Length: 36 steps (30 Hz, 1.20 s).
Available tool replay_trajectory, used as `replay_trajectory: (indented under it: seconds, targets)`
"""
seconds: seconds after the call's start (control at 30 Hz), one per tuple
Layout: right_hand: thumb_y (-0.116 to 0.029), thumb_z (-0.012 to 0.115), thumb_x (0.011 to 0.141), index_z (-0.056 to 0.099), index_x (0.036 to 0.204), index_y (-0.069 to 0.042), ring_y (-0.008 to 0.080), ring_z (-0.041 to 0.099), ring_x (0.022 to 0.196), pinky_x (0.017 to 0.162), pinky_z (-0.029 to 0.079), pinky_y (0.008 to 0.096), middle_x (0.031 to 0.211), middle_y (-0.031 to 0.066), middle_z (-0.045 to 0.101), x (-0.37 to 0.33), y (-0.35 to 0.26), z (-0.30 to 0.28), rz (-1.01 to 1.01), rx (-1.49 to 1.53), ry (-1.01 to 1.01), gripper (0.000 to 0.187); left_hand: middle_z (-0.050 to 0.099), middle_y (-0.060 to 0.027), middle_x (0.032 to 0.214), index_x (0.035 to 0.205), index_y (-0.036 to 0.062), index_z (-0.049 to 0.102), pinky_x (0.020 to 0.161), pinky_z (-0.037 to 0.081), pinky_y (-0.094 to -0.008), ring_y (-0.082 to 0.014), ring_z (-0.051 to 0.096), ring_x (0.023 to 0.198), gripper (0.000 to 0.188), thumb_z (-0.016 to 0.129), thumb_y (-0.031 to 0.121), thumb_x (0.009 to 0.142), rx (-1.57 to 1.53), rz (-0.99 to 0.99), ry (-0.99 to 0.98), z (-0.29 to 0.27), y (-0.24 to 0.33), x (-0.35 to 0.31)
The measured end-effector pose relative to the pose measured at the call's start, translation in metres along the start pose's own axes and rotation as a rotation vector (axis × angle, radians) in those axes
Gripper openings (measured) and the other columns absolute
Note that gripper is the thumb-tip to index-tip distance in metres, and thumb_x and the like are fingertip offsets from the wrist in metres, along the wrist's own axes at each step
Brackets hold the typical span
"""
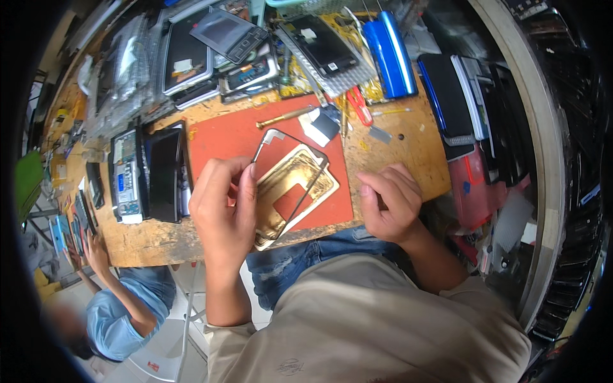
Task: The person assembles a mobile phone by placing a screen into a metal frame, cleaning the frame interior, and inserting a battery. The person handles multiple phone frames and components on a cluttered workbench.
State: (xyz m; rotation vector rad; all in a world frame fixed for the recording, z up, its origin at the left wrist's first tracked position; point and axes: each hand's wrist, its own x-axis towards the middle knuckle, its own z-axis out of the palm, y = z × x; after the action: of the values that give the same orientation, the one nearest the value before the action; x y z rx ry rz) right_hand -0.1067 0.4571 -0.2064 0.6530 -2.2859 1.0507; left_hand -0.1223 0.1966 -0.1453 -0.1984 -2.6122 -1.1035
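Observation:
My left hand [225,207] pinches a thin black rectangular phone frame [295,205] by its left side, between thumb and fingers. The frame is tilted, with a silvery patch at its top corner. Behind and below it is a gold-coloured phone housing [311,206] with a pale rim and a large cutout, over a red mat [220,137]. Whether my left fingers also touch the housing cannot be made out. To the right of the mat, my right hand [391,201] is curled, thumb close to the index finger, and nothing shows in it.
Beyond the mat's top lie a brass screwdriver [285,117], red-handled pliers [359,106] and a blue cylinder [391,56]. Phones and device parts pile up at the back. An opened device [129,172] stands at left. A co-worker in blue [124,319] sits at lower left.

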Motion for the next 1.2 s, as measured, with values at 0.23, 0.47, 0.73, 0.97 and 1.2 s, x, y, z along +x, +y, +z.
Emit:
replay_trajectory:
  seconds: [0.23,0.47,0.73,0.97,1.2]
  targets:
    - [-0.003,0.068,0.093,0.071,0.109,0.005,0.0234,0.065,0.071,0.068,0.051,0.0351,0.081,0.0128,0.067,0.027,-0.009,-0.005,0.218,0.324,-0.092,0.018,0.064,-0.0015,0.088,0.107,0.0031,0.064,0.065,0.05,-0.0229,-0.0074,0.061,0.078,0.013,0.069,0.015,0.104,-0.809,-0.233,-0.019,-0.016,-0.001,0.027]
    - [-0.035,0.054,0.109,0.065,0.122,0.008,0.0134,0.067,0.082,0.073,0.055,0.0301,0.096,0.0102,0.071,0.093,-0.01,0.015,0.203,0.792,-0.221,0.045,0.064,-0.0032,0.096,0.107,0.0031,0.061,0.068,0.064,-0.0281,-0.0103,0.066,0.083,0.01,0.068,0.008,0.103,-1.03,-0.16,0.042,-0.016,-0.006,0.064]
    - [0.0,0.073,0.092,0.07,0.1,0.001,0.0138,0.065,0.066,0.06,0.05,0.03,0.079,0.008,0.069,0.177,0.007,0.066,-0.114,0.473,0.124,0.008,0.065,-0.0043,0.099,0.128,0.003,0.055,0.072,0.065,-0.0304,-0.0129,0.068,0.087,0.028,0.066,0.009,0.103,-0.948,-0.038,0.182,-0.016,-0.033,0.141]
    - [-0.001,0.073,0.087,0.071,0.099,0.002,0.0184,0.059,0.057,0.057,0.046,0.0322,0.078,0.0087,0.067,0.145,0.019,0.062,-0.28,0.398,0.071,0.013,0.066,-0.0079,0.104,0.123,0.0019,0.057,0.074,0.065,-0.0315,-0.0183,0.071,0.088,0.022,0.065,0.01,0.105,-1.03,-0.102,0.128,0.009,-0.053,0.119]
    - [-0.014,0.068,0.102,0.073,0.104,0.003,0.0112,0.061,0.068,0.061,0.047,0.0293,0.08,0.0071,0.068,0.136,0.011,0.077,0.232,0.76,-0.167,0.018,0.07,-0.0109,0.107,0.124,0.0006,0.059,0.079,0.067,-0.0349,-0.0235,0.074,0.093,0.026,0.069,0.01,0.102,-1.291,-0.181,0.081,0.012,-0.048,0.114]
